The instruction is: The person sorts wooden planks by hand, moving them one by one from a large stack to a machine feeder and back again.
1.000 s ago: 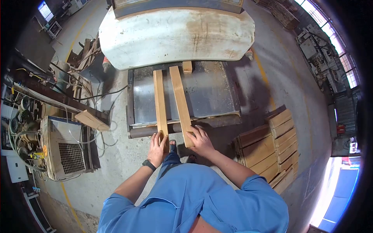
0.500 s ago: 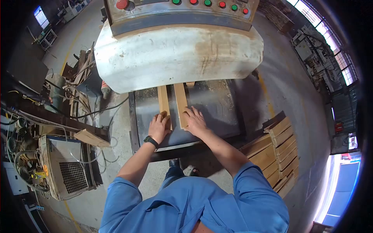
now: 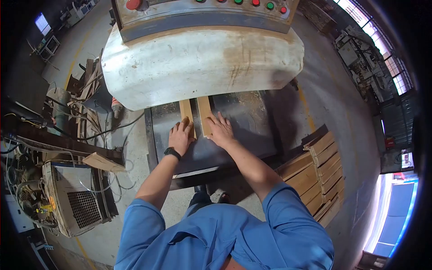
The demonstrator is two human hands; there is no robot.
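Two narrow wooden strips lie side by side on the dark machine table (image 3: 243,144), their far ends hidden beneath the white machine hood (image 3: 202,63). My left hand (image 3: 180,136), a black watch at its wrist, grips the near end of the left strip (image 3: 185,108). On the near end of the right strip (image 3: 204,110) is my right hand (image 3: 219,129), its thumb at the edge and its fingers apart over the strip and table.
A control panel (image 3: 207,13) with red and green buttons tops the hood. Stacked boards (image 3: 326,166) stand at the right. At the left are a grilled metal box (image 3: 81,198), hoses, a board (image 3: 104,162) and scrap wood (image 3: 90,83).
Both hands and the two strips have moved forward, toward the hood, so less of each strip shows. The view has shifted slightly.
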